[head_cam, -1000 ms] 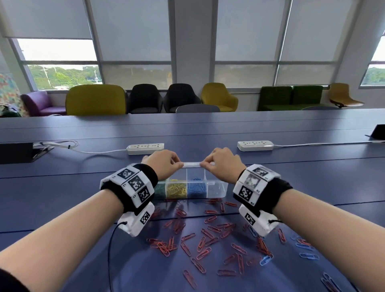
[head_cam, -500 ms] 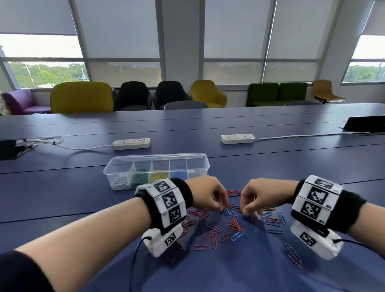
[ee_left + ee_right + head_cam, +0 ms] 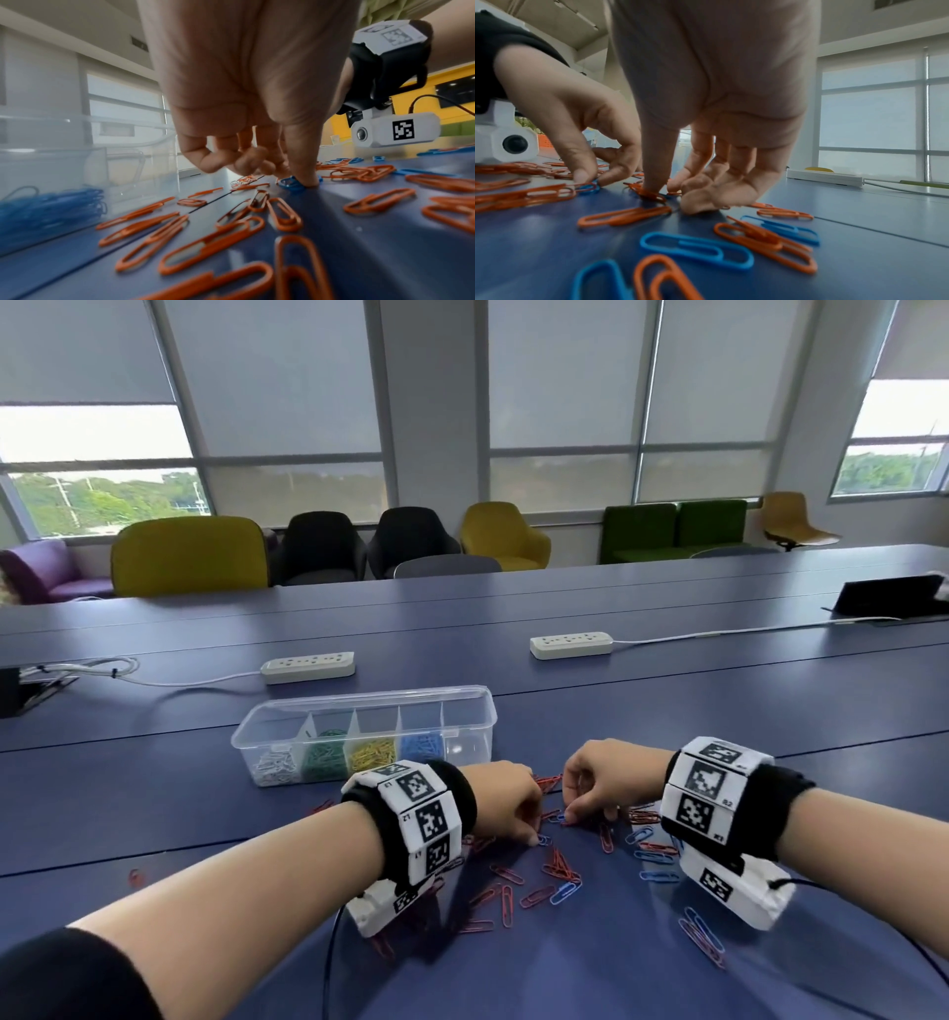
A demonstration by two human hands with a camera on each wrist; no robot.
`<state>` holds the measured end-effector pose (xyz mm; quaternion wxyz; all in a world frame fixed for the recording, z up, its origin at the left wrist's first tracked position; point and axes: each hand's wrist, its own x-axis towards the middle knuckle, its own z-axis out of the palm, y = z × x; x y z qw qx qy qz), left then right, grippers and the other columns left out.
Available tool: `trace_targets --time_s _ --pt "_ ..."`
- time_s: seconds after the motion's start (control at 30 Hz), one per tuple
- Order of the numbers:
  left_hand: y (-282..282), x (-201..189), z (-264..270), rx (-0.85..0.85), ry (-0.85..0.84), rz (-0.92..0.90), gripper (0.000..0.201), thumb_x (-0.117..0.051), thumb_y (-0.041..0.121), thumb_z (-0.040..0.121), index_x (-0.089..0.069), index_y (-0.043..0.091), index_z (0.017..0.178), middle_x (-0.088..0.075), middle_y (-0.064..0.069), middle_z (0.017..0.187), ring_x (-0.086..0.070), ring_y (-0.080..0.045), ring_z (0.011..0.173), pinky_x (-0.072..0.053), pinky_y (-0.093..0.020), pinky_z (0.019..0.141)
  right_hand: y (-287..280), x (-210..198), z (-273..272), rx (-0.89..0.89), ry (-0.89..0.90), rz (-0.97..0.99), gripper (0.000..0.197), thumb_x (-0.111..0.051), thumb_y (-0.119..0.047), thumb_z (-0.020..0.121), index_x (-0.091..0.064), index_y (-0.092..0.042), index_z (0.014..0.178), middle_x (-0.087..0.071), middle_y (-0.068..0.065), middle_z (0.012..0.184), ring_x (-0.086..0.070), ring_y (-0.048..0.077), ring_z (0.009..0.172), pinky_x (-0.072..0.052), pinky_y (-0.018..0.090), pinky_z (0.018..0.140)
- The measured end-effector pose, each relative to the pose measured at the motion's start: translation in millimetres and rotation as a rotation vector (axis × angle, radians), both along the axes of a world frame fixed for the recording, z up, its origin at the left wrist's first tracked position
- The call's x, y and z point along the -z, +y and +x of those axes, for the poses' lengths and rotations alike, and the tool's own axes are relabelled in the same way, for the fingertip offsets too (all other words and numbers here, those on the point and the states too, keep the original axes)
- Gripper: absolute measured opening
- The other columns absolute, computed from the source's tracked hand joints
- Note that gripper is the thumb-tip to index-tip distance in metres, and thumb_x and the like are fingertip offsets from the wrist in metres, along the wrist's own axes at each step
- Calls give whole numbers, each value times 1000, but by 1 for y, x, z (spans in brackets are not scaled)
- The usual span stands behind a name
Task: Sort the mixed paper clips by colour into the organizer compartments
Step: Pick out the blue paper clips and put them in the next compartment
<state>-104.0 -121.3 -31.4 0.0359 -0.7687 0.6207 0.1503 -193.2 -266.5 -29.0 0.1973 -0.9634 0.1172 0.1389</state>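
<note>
A clear organizer (image 3: 452,711) is seen on the blue counter (image 3: 719,711) in the centre of the head view, slightly left of the middle; from left to right its compartments are filled with white, green, yellow and blue paper clips, while the rightmost compartment is seen to be empty. Loose orange and blue paper clips (image 3: 560,870) are scattered over the counter in the lower middle of the frame, just in front of the organizer.

The left hand (image 3: 506,806) is lowered among the clips at centre frame; in the left wrist view a blue clip (image 3: 291,183) is pressed against the counter under the thumb tip, with the curled fingers (image 3: 246,162) bunched close behind it (the grip is closed on this clip as a pinch, as is confirmed at the left of the right wrist view). The right hand (image 3: 603,778) is placed just to the right of it, the two hands near each other but apart; its fingertips (image 3: 654,182) are set on a small cluster of orange clips (image 3: 652,194), with the other fingers curled down to the counter; whether a clip is actually gripped cannot be told.

Two white power strips (image 3: 308,667) are laid farther back on the counter, and chairs (image 3: 190,554) are lined up under the windows across the upper half of the frame.
</note>
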Motion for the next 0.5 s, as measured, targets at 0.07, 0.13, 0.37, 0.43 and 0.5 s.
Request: trace_targets --time_s 0.07,0.13,0.37,0.43,0.5 --pt "2 0 -2 23 -27 13 28 -60 25 89 -62 5 108 -54 -14 115 -52 -27 106 -40 -32 90 1 0 1 -20 7 2 17 -71 -25 80 -58 -25 69 -61 -8 65 -54 2 44 -52 32 65" --pt "4 1 -4 48 -22 -8 18 -60 18 87 -61 6 101 -57 -13 112 -54 -28 104 -42 -33 89 3 -1 1 -42 23 -6 17 -69 -24 81 -58 -25 69 -59 -10 63 -53 3 47 -49 25 61" --pt "12 -5 0 -1 55 -169 17 -57 8 85 -57 4 102 -65 -11 103 -57 -25 92 -38 -24 74 9 -1 -3 -100 14 -36 22 -59 -14 86 -51 -25 68 -53 -11 65 -47 3 59 -38 10 58" --pt "15 -12 9 -100 176 -219 24 -58 10 88 -56 7 111 -64 -6 94 -55 -17 81 -39 -22 73 8 -10 -9 -120 -64 -33 24 -58 -14 88 -47 -25 70 -51 -13 67 -45 1 60 -37 10 55" --pt "18 -19 14 -211 378 -219 24 -55 8 91 -56 7 115 -57 1 79 -53 -8 67 -42 -21 71 4 -19 -17 -110 -127 27 24 -60 -13 88 -45 -22 71 -51 -10 69 -45 5 61 -37 14 58"
